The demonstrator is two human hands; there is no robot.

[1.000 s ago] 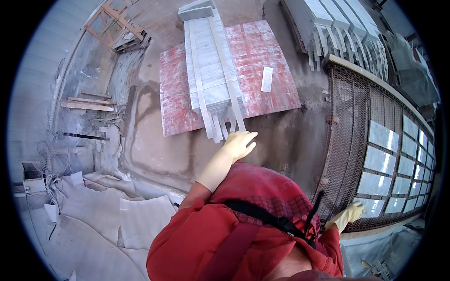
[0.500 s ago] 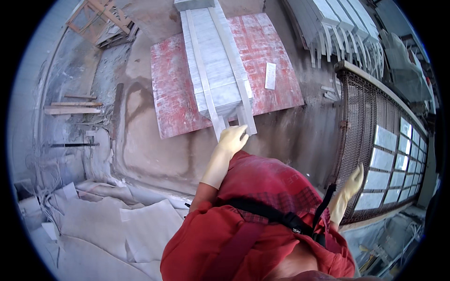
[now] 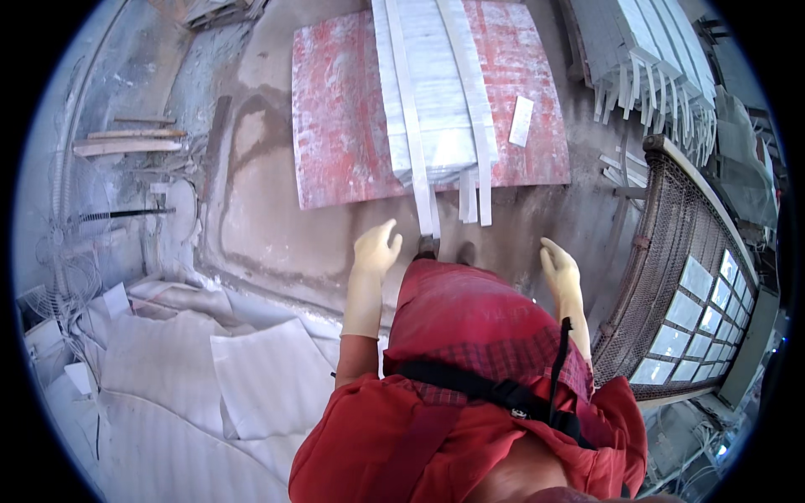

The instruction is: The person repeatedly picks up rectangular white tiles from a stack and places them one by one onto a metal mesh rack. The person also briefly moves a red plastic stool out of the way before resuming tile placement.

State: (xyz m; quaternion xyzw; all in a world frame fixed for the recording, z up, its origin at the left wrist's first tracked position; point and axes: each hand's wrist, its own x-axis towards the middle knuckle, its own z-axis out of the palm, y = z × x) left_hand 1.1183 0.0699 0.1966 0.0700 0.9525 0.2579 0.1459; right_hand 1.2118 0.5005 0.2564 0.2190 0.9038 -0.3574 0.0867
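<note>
In a pale yellow glove, my left hand (image 3: 377,246) hangs in the air left of my apron. Its thumb stands apart from the fingers and it holds nothing. My right hand (image 3: 559,264), gloved alike, is raised on the other side of the apron, with loosely stretched fingers and nothing visible in them. Ahead of me lies a stack of white-grey stone slabs (image 3: 429,92) on a dusty red board (image 3: 340,126). Two long pale strips (image 3: 410,109) run along its top and hang over the near end, apart from both hands. More strip ends (image 3: 468,198) dangle beside them.
At right stands a mesh conveyor (image 3: 650,251) carrying several light tiles (image 3: 683,310). Behind it are strapped slab stacks (image 3: 625,42). A small white piece (image 3: 521,121) lies on the red board. Pale sheets (image 3: 168,369) spread at lower left, near a fan (image 3: 63,281).
My left hand has come away from the strips at the stack's near end and moved left. My right hand has swung from beside the conveyor to in front of me. The view has shifted.
</note>
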